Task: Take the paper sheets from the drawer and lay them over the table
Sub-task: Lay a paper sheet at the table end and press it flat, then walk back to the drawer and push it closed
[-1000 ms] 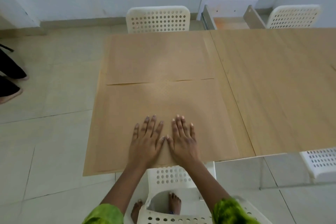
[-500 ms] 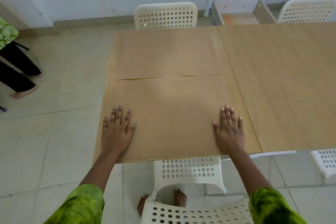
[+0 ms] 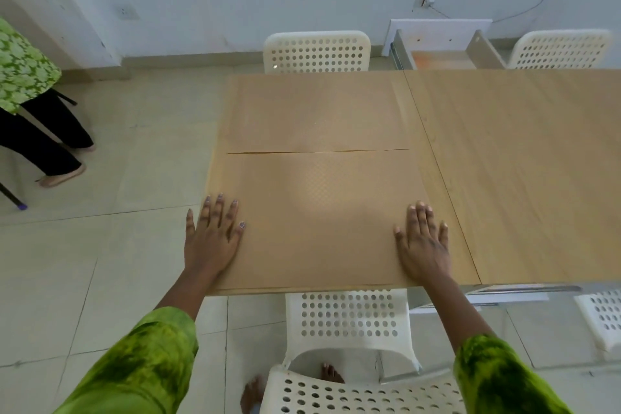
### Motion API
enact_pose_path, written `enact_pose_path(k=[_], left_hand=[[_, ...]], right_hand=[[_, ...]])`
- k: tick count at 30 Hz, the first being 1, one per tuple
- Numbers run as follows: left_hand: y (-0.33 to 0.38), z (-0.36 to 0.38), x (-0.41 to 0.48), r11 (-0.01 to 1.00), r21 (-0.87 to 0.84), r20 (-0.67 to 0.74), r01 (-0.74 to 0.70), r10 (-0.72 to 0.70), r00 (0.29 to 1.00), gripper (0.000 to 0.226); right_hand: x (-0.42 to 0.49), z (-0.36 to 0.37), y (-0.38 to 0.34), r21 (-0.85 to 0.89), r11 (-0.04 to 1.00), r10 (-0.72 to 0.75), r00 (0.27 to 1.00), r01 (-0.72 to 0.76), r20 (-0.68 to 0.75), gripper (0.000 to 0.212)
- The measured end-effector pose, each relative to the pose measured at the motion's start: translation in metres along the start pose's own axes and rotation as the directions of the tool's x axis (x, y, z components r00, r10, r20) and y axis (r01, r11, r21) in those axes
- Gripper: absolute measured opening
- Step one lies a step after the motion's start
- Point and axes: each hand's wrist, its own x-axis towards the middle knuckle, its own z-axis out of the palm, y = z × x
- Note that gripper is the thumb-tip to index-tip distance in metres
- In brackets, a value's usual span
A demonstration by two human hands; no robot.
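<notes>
Laid flat over the left end of the worktop point(image 3: 521, 161): two brown paper sheets point(image 3: 319, 222), meeting edge to edge. Pressing palm-down on the nearer sheet's front corners: left hand point(image 3: 211, 239) and right hand point(image 3: 423, 242), fingers spread. Beyond the worktop, an open drawer point(image 3: 440, 55).

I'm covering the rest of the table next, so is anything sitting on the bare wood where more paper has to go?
Nothing visible. The bare tabletop right of the near paper sheet shows only wood, as far as the frame reaches. The left hand and right hand lie flat on that sheet.
</notes>
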Motion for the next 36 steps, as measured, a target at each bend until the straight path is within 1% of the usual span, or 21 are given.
enact_pose_path(k=[2, 3, 5, 7, 9, 10, 11, 12, 13, 16, 19, 22, 28, 32, 34, 36], left_hand=[[-0.001, -0.005, 0.0, 1.0, -0.001, 0.014, -0.013, 0.013, 1.0, 0.073], [-0.004, -0.009, 0.0, 1.0, -0.024, 0.014, -0.013, 0.013, 1.0, 0.067], [-0.007, -0.02, -0.001, 0.993, -0.118, 0.015, -0.012, 0.014, 1.0, 0.058], [-0.015, -0.037, -0.002, 0.972, -0.233, 0.007, -0.028, 0.03, 1.0, 0.056], [-0.029, -0.053, -0.008, 0.941, -0.331, 0.023, -0.074, 0.087, 0.996, 0.055], [-0.037, -0.06, -0.013, 0.924, -0.366, 0.018, -0.112, 0.128, 0.992, 0.06], [-0.05, -0.067, -0.018, 0.906, -0.399, 0.008, -0.145, 0.162, 0.987, 0.067], [-0.065, -0.073, -0.023, 0.888, -0.432, -0.001, -0.16, 0.177, 0.984, 0.068], [-0.082, -0.077, -0.026, 0.87, -0.468, -0.009, -0.155, 0.171, 0.985, 0.063], [-0.131, -0.093, -0.027, 0.801, -0.589, -0.002, -0.105, 0.128, 0.992, 0.041], [-0.175, -0.105, -0.023, 0.71, -0.702, 0.02, -0.044, 0.081, 0.997, 0.037], [-0.215, -0.107, -0.017, 0.605, -0.796, 0.039, 0.016, 0.024, 0.999, 0.034], [-0.259, -0.114, 0.011, 0.358, -0.926, 0.108, 0.118, -0.047, 0.993, 0.025], [-0.274, -0.128, 0.051, 0.202, -0.968, 0.139, 0.148, -0.06, 0.989, 0.019], [-0.279, -0.136, 0.081, 0.152, -0.976, 0.146, 0.153, -0.061, 0.987, 0.019], [-0.282, -0.143, 0.113, 0.129, -0.98, 0.15, 0.154, -0.045, 0.988, 0.019]], right_hand=[[-0.005, -0.006, -0.012, 0.068, 0.998, 0.007, 1.0, -0.008, 0.004, 0.063], [-0.008, -0.009, -0.023, 0.106, 0.994, 0.002, 1.0, -0.003, 0.004, 0.062], [-0.015, -0.014, -0.05, 0.202, 0.979, -0.011, 1.0, 0.011, 0.002, 0.059], [-0.026, -0.015, -0.087, 0.327, 0.945, -0.011, 1.0, 0.015, -0.015, 0.055], [-0.04, -0.016, -0.128, 0.508, 0.861, 0.052, 0.998, -0.03, -0.029, 0.048], [-0.046, -0.016, -0.145, 0.592, 0.804, 0.099, 0.994, -0.057, -0.038, 0.044], [-0.053, -0.015, -0.165, 0.653, 0.754, 0.133, 0.99, -0.071, -0.046, 0.039], [-0.058, -0.014, -0.185, 0.697, 0.713, 0.154, 0.987, -0.079, -0.045, 0.036], [-0.064, -0.012, -0.205, 0.741, 0.666, 0.168, 0.985, -0.088, -0.034, 0.033], [-0.077, -0.009, -0.264, 0.869, 0.479, 0.181, 0.983, -0.124, 0.04, 0.03], [-0.083, -0.009, -0.316, 0.926, 0.354, 0.15, 0.985, -0.134, 0.086, 0.032], [-0.085, -0.013, -0.362, 0.949, 0.28, 0.107, 0.987, -0.148, 0.123, 0.03], [-0.062, -0.019, -0.426, 0.95, 0.229, 0.018, 0.976, -0.214, 0.215, 0.027], [-0.026, -0.023, -0.457, 0.956, 0.189, -0.017, 0.972, -0.226, 0.233, 0.025], [0.001, -0.028, -0.473, 0.96, 0.166, -0.026, 0.972, -0.227, 0.234, 0.024], [0.03, -0.035, -0.487, 0.966, 0.138, -0.035, 0.973, -0.22, 0.227, 0.024]])
